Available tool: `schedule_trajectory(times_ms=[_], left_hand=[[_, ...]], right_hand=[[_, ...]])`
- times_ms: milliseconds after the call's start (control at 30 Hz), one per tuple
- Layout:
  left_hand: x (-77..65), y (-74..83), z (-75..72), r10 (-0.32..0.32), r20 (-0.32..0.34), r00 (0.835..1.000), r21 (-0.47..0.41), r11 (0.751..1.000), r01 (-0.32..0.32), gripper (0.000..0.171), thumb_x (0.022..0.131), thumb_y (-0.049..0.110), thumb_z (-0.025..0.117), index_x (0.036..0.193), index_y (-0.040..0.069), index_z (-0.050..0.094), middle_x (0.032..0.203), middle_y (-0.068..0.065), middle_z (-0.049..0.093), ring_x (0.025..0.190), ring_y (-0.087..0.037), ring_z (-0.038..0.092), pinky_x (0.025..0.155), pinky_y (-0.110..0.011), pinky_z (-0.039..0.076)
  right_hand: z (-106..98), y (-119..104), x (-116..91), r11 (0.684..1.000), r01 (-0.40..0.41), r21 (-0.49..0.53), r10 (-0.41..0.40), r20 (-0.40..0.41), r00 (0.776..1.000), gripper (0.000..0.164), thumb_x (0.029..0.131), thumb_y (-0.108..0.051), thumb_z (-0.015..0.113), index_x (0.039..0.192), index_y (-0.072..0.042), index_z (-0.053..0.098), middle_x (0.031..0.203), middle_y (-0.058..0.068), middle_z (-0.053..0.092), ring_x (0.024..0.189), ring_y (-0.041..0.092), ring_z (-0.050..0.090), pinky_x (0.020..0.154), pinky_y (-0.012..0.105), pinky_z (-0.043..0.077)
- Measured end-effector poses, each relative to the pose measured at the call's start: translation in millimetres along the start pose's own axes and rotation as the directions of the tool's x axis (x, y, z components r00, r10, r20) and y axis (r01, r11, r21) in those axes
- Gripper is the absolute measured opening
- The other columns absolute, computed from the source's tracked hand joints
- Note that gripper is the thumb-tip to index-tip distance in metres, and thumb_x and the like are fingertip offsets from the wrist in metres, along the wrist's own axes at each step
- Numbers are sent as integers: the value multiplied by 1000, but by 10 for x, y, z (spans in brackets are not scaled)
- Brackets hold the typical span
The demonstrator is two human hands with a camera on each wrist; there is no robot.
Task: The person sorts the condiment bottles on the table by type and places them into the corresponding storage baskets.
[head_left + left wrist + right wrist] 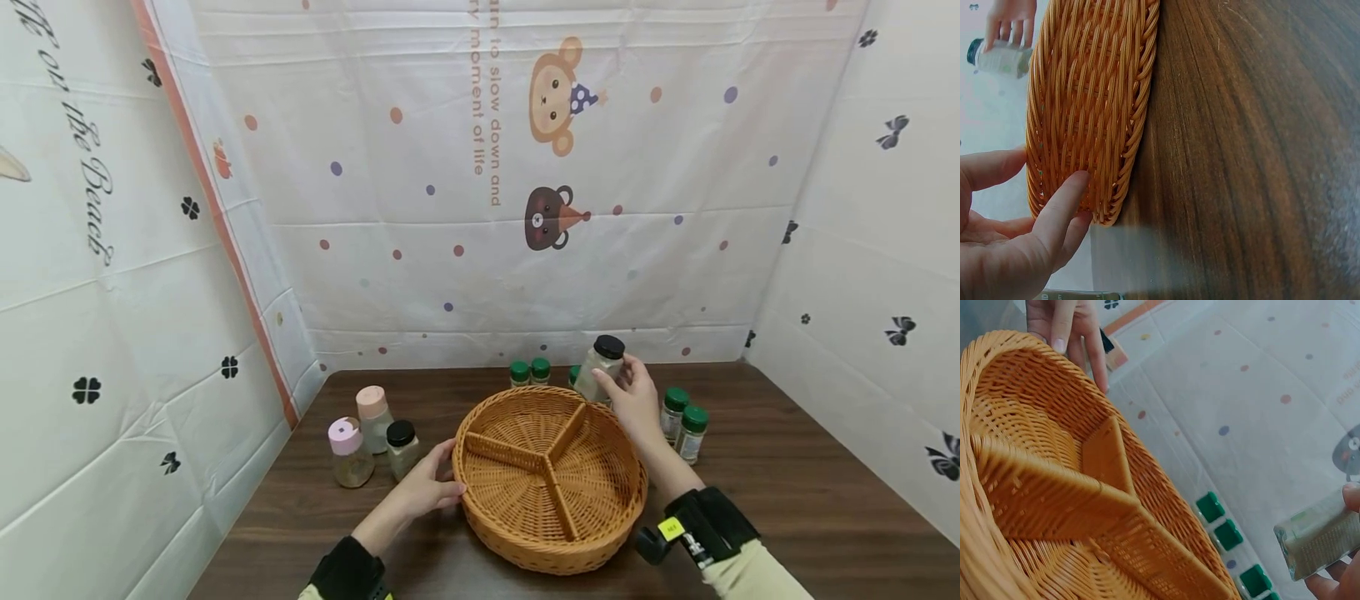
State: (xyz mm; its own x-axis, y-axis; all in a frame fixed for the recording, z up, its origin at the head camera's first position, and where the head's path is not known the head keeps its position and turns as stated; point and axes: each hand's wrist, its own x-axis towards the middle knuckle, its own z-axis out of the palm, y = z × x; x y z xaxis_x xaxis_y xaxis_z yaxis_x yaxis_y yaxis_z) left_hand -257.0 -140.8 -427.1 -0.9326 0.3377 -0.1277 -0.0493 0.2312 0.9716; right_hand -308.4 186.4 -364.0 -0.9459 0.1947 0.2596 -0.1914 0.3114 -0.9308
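Note:
A round wicker basket (517, 504) with three compartments stands on the table, nothing in them. My left hand (422, 485) touches its left outer wall, fingers spread; the left wrist view shows fingertips (1079, 181) against the weave. My right hand (636, 398) holds a clear spice jar (592, 372) with a black lid above the basket's far right rim. The jar is tilted, its lid up; pale contents show through the glass in the right wrist view, where its lid is out of sight.
Left of the basket stand a pink-lidded jar (374, 421), a lilac-lidded jar (350, 454) and a black-lidded jar (402, 450). Several green-lidded jars (519, 373) stand behind the basket, partly hidden. Two more green-lidded jars (692, 435) stand at right. Printed cloth (420, 275) surrounds the wooden table (787, 475).

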Motion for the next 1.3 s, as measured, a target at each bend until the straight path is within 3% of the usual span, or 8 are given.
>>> schedule_trajectory(times_ms=[433,800,1300], left_hand=[[4,21,1,-9,0,1000,-8,1000,9,77,93,-5,61,157,1,19,160,-33,16,141,-51,37,95,-46,57],[12,-14,8,5,-8,1000,-3,1000,-5,78,92,-5,62,157,1,19,160,-34,15,140,-52,36,95,-47,57],[6,-11,10,4,-14,1000,-7,1000,-4,78,92,-5,62,157,1,19,161,-33,14,140,-51,38,94,-47,58]], right_hand=[[296,-4,6,999,18,40,-21,57,998,59,102,-20,58,150,1,31,155,25,35,147,42,33,119,51,34],[551,43,0,1000,15,23,-17,133,991,62,103,-20,55,153,1,25,157,28,31,145,46,34,117,55,36],[800,100,-78,999,32,1,-32,208,978,59,101,-17,59,149,4,31,148,31,43,140,44,43,113,57,41]])
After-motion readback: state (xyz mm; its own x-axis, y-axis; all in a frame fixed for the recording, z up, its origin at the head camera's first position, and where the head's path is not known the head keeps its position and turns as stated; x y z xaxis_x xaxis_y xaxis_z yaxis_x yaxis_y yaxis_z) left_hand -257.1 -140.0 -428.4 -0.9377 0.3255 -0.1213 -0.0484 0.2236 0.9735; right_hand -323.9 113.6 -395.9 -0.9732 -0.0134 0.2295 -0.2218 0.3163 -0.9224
